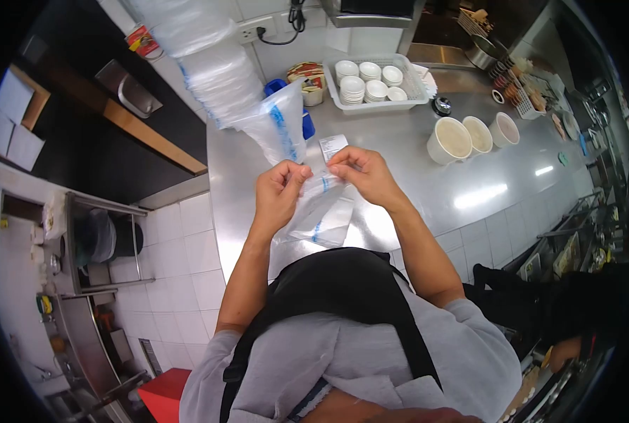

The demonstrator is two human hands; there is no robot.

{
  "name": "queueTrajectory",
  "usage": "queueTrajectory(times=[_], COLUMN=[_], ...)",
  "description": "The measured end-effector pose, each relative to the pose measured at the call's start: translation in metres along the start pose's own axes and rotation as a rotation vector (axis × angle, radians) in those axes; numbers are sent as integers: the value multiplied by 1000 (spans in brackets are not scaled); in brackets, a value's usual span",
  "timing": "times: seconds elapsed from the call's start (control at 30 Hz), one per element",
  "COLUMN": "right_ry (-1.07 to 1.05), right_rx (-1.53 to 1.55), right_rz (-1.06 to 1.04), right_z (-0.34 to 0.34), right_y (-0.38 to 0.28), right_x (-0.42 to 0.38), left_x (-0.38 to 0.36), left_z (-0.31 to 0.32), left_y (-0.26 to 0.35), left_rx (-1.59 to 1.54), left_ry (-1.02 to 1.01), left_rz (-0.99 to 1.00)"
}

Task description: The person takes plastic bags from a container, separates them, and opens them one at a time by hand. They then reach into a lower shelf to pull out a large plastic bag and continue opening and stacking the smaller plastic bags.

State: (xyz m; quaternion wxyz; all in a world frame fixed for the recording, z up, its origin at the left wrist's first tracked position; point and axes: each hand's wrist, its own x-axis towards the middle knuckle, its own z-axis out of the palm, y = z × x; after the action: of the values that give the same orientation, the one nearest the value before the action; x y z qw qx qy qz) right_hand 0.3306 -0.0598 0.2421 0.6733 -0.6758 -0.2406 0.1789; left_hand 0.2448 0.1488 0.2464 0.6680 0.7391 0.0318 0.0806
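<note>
Both my hands pinch the top edge of a clear plastic bag (320, 200) with blue print, held above the steel counter close to my body. My left hand (279, 192) grips its left side with thumb and curled fingers. On the other side my right hand (366, 175) closes its fingertips on the upper right corner. The lower part of the bag hangs down towards my apron. Just beyond my fingers lies a small white printed slip (333, 144). Another clear bag with blue print (280, 127) sticks out of the pile at the left.
A tall stack of clear plastic packs (216, 74) stands at the back left. Behind the counter (406, 180) sits a white basket (376, 107) of small white cups. Several pale tubs (449, 139) stand to the right. A person in dark clothes (561, 299) is at the lower right.
</note>
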Motion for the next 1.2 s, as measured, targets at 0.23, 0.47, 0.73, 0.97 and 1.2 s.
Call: queueTrajectory(times=[0.23,0.47,0.73,0.97,1.2], right_ry=[39,-9,-163,-395,-612], right_rx=[45,160,439,549,-14], right_rz=[114,50,-75,61,147], right_z=[-1,1,-10,-9,-17], right_y=[-4,1,9,-22,-29], right_x=[11,22,54,51,65], left_x=[5,4,3,-1,4], left_z=[-2,-18,-47,-61,-70], left_y=[5,-16,-11,1,14], left_rx=[-326,-753,-155,-253,-158], left_ry=[-3,-189,-215,-102,-71], left_rz=[136,-8,-206,-130,-104])
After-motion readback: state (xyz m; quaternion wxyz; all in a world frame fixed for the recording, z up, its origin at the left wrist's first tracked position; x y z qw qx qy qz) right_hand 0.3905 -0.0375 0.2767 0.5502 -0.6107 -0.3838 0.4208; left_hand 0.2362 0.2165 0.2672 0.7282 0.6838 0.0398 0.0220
